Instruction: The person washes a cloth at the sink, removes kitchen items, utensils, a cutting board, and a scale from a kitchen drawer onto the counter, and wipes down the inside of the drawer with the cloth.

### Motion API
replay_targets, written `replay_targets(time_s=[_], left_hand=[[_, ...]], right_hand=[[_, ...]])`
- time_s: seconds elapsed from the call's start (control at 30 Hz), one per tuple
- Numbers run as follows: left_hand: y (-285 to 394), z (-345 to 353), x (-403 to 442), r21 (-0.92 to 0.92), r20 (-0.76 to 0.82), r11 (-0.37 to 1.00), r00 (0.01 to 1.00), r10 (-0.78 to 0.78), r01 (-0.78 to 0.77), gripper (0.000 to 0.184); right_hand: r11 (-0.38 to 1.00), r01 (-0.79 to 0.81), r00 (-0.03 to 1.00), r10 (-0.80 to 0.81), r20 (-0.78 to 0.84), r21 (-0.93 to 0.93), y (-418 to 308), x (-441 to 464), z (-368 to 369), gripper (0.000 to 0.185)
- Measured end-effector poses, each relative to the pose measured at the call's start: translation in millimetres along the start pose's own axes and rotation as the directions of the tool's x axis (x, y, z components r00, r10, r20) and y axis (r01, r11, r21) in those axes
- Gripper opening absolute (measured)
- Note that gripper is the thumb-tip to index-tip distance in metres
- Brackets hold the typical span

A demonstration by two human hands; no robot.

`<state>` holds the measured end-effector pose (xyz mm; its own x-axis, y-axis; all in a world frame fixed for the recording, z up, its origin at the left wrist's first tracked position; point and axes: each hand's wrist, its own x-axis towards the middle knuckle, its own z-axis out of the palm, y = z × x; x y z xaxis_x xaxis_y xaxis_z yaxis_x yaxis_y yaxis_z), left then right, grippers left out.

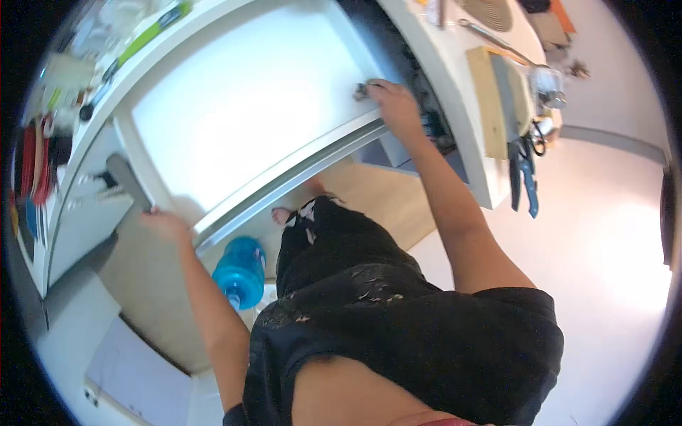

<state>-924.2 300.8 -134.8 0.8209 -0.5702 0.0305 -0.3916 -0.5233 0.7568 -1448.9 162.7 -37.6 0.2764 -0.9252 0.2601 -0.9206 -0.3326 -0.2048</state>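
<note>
A wide white drawer (234, 92) stands pulled out in front of me, its inside bright. At its right front corner my right hand (398, 106) has its fingers closed on a small dark, crumpled item (362, 91), which I cannot make out. My left hand (168, 224) is at the drawer's left front corner, fingers closed round the end of a grey, flat-bladed tool (130, 181) that points up and left.
A blue water bottle (241, 273) stands on the floor below the drawer. Knives and scissors (526, 170) hang beside a wooden block (490, 103) at the right. Red items (39, 160) and a green box (153, 32) lie at the left.
</note>
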Motion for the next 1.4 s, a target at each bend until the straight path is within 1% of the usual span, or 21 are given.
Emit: replay_targets(time_s=[0.07, 0.1, 0.17, 0.23, 0.27, 0.33, 0.4, 0.43, 0.53, 0.67, 0.73, 0.77, 0.83, 0.9, 0.97, 1.03, 1.07, 1.13, 1.17, 1.23, 1.4], left_hand=[[46, -15, -15, 0.142, 0.094, 0.972, 0.975, -0.2, 0.186, 0.028], [77, -25, -30, 0.452, 0.093, 0.891, 0.991, -0.093, 0.041, 0.028], [71, -20, -28, 0.38, 0.057, 0.925, 0.998, -0.016, -0.007, 0.029], [55, -17, -24, 0.318, 0.013, 0.947, 0.999, 0.039, -0.041, 0.03], [44, -16, -20, 0.314, 0.044, 0.948, 0.999, 0.029, -0.041, 0.03], [39, -14, -19, 0.299, 0.086, 0.953, 0.996, 0.025, -0.05, 0.031], [43, -14, -17, 0.191, 0.062, 0.982, 0.998, -0.014, 0.002, 0.031], [43, -15, -17, 0.189, 0.063, 0.982, 0.998, -0.011, -0.001, 0.031], [52, -15, -22, 0.226, 0.013, 0.973, 0.999, 0.042, -0.044, 0.031], [56, -18, -23, 0.255, 0.049, 0.966, 0.998, 0.036, -0.047, 0.031], [56, -20, -23, 0.264, 0.055, 0.964, 0.998, 0.029, -0.042, 0.03], [65, -22, -25, 0.309, 0.048, 0.95, 0.999, 0.02, -0.034, 0.027], [67, -21, -24, 0.339, 0.031, 0.941, 0.999, 0.014, -0.023, 0.025], [53, -20, -20, 0.265, 0.03, 0.959, 0.995, 0.1, -0.105, 0.025], [72, -24, -27, 0.267, 0.051, 0.962, 0.997, 0.053, -0.065, 0.026], [74, -28, -32, 0.284, 0.086, 0.959, 0.996, 0.001, -0.026, 0.027], [68, -26, -29, 0.272, 0.082, 0.962, 0.997, -0.011, -0.012, 0.027], [63, -18, -24, 0.249, 0.081, 0.968, 0.997, -0.014, -0.007, 0.027], [59, -17, -23, 0.227, 0.056, 0.973, 0.998, 0.027, -0.039, 0.027], [52, -17, -21, 0.211, 0.036, 0.974, 0.997, 0.073, -0.079, 0.028], [52, -19, -21, 0.198, 0.072, 0.979, 0.997, 0.033, -0.047, 0.028]], right_hand=[[0.998, -0.054, 0.998, 0.054, 0.02, 0.034, 4, 11, 3, 0.019], [0.998, -0.066, 0.998, 0.066, 0.01, 0.016, -6, 14, -15, 0.019], [0.937, -0.299, 0.947, 0.314, 0.06, -0.182, -57, 27, -82, 0.017], [0.926, -0.288, 0.955, 0.26, -0.141, -0.246, -72, 20, -133, 0.019], [0.921, -0.291, 0.955, 0.263, -0.137, -0.258, -72, 14, -153, 0.019], [0.851, -0.408, 0.913, 0.376, -0.159, -0.33, -66, 2, -184, 0.022], [0.818, -0.391, 0.919, 0.369, -0.137, -0.421, -45, -7, -187, 0.024], [0.783, -0.37, 0.923, 0.37, -0.104, -0.5, -35, -10, -185, 0.025], [0.774, -0.369, 0.918, 0.389, -0.073, -0.514, -9, 1, -184, 0.027], [0.762, -0.404, 0.891, 0.453, -0.029, -0.505, 7, 11, -174, 0.029], [0.812, -0.492, 0.868, 0.485, -0.107, -0.314, 11, 10, -168, 0.031], [0.81, -0.497, 0.865, 0.492, -0.1, -0.311, 10, 6, -168, 0.031], [0.814, -0.571, 0.821, 0.566, -0.075, -0.109, 7, 9, -174, 0.033], [0.798, -0.598, 0.801, 0.594, -0.071, -0.074, -17, 3, -174, 0.032], [0.786, -0.617, 0.787, 0.615, -0.058, -0.04, -42, -1, -176, 0.032], [0.774, -0.608, 0.77, 0.629, 0.107, -0.177, -59, -12, -181, 0.028], [0.769, -0.614, 0.764, 0.636, 0.111, -0.18, -65, -17, -184, 0.028], [0.83, -0.464, 0.874, 0.485, -0.009, -0.31, -69, -20, -189, 0.024], [0.828, -0.468, 0.872, 0.489, -0.012, -0.309, -64, -22, -191, 0.024], [0.714, -0.497, 0.849, 0.518, -0.106, -0.493, -45, -32, -192, 0.02], [0.706, -0.414, 0.863, 0.505, -0.002, -0.574, -28, -63, -192, 0.018]])
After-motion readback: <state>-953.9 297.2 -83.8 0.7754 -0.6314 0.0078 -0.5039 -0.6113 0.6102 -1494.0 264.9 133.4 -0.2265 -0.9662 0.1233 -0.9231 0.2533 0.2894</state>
